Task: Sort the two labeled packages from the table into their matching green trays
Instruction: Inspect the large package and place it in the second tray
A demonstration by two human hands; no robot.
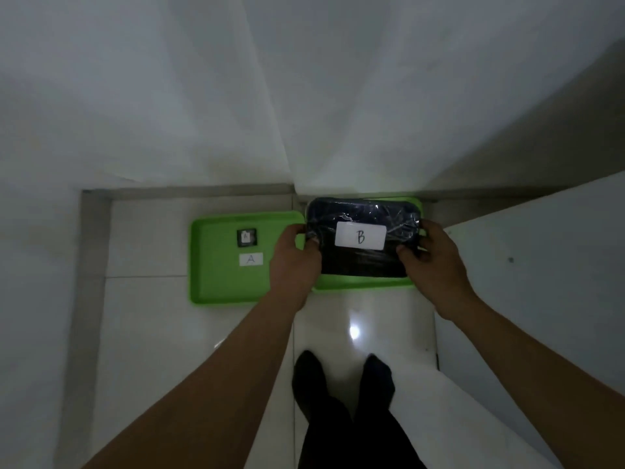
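Now both hands, left [296,255] and right [436,262], grip the dark plastic-wrapped package labelled B [363,236] over the right green tray [365,283]. Next: lower, release.

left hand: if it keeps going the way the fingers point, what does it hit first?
The left hand points up and right, onto the package labelled B it grips. Past the package, probably the right green tray beneath, then the wall; depth is unclear.
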